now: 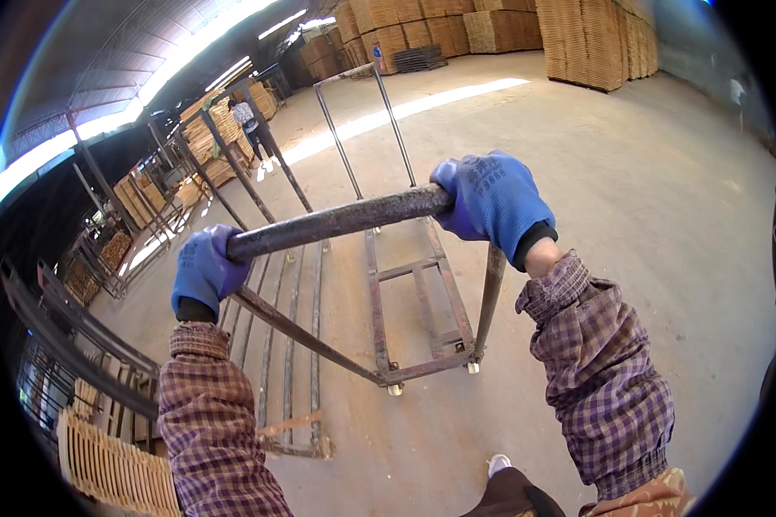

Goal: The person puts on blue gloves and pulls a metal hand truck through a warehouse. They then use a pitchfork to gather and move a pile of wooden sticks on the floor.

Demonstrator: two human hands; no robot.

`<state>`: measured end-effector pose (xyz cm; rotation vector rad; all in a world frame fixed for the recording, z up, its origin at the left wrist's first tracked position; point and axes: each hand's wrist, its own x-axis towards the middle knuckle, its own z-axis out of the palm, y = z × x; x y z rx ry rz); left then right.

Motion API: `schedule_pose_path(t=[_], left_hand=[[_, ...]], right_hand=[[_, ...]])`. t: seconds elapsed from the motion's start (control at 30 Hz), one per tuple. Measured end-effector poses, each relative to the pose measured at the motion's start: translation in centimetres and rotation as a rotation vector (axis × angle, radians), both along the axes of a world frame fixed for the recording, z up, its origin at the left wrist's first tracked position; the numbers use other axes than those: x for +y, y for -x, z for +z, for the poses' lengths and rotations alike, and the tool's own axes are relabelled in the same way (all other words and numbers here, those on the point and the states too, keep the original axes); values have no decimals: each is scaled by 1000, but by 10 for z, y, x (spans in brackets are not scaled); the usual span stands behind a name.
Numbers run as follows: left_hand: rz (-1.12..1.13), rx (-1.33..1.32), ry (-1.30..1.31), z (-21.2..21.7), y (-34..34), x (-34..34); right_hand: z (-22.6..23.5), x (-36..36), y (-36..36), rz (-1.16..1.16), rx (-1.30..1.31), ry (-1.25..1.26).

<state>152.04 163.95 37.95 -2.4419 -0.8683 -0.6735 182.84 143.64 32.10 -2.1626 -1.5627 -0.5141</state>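
A metal push cart (447,297) with a low open frame on small casters stands on the floor before me. Its dark round handlebar (336,222) runs across the view at chest side. My left hand (207,265), in a blue and purple work glove, is wrapped round the bar's left end. Round the right end closes my right hand (491,196), gloved the same way. Slanting posts drop from the bar to the cart's near corners. At the far end a thinner upright hoop (390,103) rises. No load lies on the frame.
Close on the left stands a long metal rack (293,345) with rails and uprights. Curved dark bars (78,336) and stacked wooden slats (116,465) lie farther left. Tall wood stacks (582,43) line the back. A person (248,125) stands at the far left.
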Motion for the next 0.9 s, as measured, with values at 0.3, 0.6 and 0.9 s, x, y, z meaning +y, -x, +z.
schedule_pose_path(t=[0.3,0.6,0.9], left_hand=[[28,15,-3,-4,-15,9],[-67,-13,-15,-28,-25,17],[-31,-34,-33,-18,-9,34]], right_hand=[[-11,24,-11,-40,25,-14],[-31,22,-24,-3,-24,-84],[-19,40,-1,-49,17,-82]])
